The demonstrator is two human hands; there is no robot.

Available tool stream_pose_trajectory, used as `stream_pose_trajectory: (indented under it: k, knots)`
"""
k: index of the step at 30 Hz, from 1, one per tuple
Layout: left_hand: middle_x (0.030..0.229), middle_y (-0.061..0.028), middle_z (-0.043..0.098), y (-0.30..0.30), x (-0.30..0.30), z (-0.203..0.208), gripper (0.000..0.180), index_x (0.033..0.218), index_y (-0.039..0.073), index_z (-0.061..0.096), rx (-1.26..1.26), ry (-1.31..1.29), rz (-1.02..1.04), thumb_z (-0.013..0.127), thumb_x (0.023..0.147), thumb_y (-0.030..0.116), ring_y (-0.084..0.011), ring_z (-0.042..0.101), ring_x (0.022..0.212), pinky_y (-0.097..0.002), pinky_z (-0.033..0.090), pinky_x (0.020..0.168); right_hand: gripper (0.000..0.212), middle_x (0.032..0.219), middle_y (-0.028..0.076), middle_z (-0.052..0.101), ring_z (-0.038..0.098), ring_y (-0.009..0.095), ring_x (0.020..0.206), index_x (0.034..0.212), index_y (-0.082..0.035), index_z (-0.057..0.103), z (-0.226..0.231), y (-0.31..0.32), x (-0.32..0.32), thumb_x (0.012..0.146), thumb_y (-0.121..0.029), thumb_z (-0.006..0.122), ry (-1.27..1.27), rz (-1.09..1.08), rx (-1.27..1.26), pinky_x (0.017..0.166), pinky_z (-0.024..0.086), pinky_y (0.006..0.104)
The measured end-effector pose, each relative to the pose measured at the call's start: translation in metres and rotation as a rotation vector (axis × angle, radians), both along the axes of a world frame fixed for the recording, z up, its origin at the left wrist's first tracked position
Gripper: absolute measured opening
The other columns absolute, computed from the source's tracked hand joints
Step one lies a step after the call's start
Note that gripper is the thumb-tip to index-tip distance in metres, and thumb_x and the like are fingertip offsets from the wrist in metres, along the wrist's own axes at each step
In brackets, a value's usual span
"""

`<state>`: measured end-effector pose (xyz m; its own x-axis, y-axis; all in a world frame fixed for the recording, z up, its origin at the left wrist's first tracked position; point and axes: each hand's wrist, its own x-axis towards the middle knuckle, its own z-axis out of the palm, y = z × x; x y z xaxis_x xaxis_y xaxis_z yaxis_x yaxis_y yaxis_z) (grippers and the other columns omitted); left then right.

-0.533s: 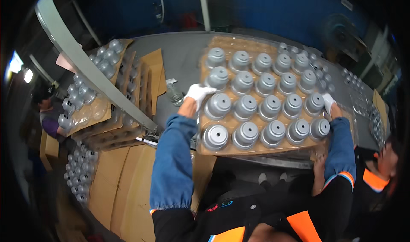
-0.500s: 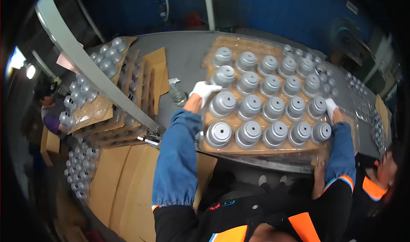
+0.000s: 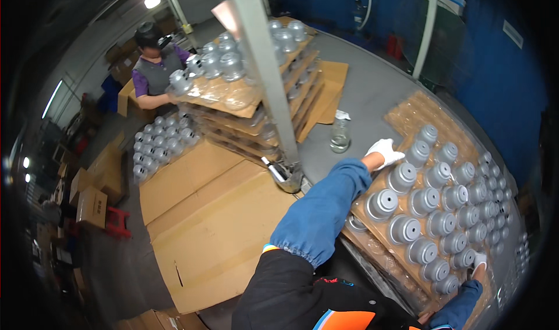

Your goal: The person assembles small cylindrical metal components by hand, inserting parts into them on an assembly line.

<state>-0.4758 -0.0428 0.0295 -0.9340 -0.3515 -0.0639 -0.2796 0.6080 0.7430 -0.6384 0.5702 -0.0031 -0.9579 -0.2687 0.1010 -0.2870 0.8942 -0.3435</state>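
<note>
Rows of silver metal cups (image 3: 404,229), upside down with a hole in each top, stand on a brown cardboard tray (image 3: 372,210) with clear plastic film. My left hand (image 3: 383,153), in a white glove, is closed on the tray's left edge beside the cups. At the opposite edge, my right hand (image 3: 480,261), also white-gloved, grips the tray; the cups partly hide its fingers. Below the lifted near corner, another layer with a cup (image 3: 356,224) shows.
A grey post (image 3: 268,68) rises between me and a stack of cup-laden cardboard layers (image 3: 233,123). A person (image 3: 152,73) works behind that stack. A glass bottle (image 3: 340,135) stands on the grey table (image 3: 317,155). Flattened cardboard (image 3: 215,225) lies at left; more cups (image 3: 160,143) sit beyond it.
My view has swung left, so the tray and both hands now appear lower and farther right. The person and the stack at left show more fully. Both hands remain at the tray's edges.
</note>
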Motion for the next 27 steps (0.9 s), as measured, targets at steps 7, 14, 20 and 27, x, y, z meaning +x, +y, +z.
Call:
stream_pose_trajectory:
  k: [7, 14, 20, 27]
  knots:
    - [0.095, -0.0099, 0.069, -0.065, 0.200, 0.040, 0.025, 0.103, 0.004, 0.068, 0.158, 0.683, 0.205, 0.069, 0.082, 0.017, -0.0152, 0.064, 0.089, -0.0296, 0.050, 0.082, 0.031, 0.092, 0.024, 0.067, 0.064, 0.040, 0.087, 0.096, 0.004, 0.064, 0.003, -0.030, -0.032, 0.082, -0.023, 0.060, 0.173, -0.210, 0.148, 0.077, 0.048, 0.0409]
    - [0.096, -0.0088, 0.058, -0.245, 0.359, 0.045, 0.044, 0.121, 0.009, 0.050, 0.998, 1.074, 0.963, 0.066, 0.084, 0.026, -0.0221, 0.060, 0.077, -0.0372, 0.052, 0.064, 0.024, 0.083, 0.022, 0.065, 0.064, 0.031, 0.076, 0.089, 0.002, 0.066, 0.141, -0.326, 0.145, 0.082, -0.021, 0.061, 0.170, 0.287, -0.128, 0.071, 0.048, 0.0377]
    - [0.141, -0.0193, 0.039, -0.305, 0.375, 0.077, 0.076, 0.137, -0.007, 0.033, 1.195, 0.885, 0.849, 0.066, 0.083, 0.036, -0.0377, 0.045, 0.123, -0.0483, 0.043, 0.098, 0.023, 0.082, 0.021, 0.065, 0.063, 0.036, 0.078, 0.087, -0.003, 0.068, 0.173, -0.472, 0.296, 0.081, -0.024, 0.062, 0.134, 0.586, -0.031, 0.071, 0.049, 0.0413]
    - [0.135, -0.0154, 0.046, -0.346, 0.339, 0.094, 0.065, 0.132, 0.005, 0.043, 1.281, 0.850, 0.917, 0.069, 0.081, 0.036, -0.0334, 0.050, 0.118, -0.0495, 0.045, 0.092, 0.020, 0.076, 0.019, 0.063, 0.063, 0.036, 0.073, 0.083, -0.002, 0.067, 0.172, -0.534, 0.356, 0.082, -0.021, 0.063, 0.038, 0.847, 0.048, 0.065, 0.049, 0.0394]
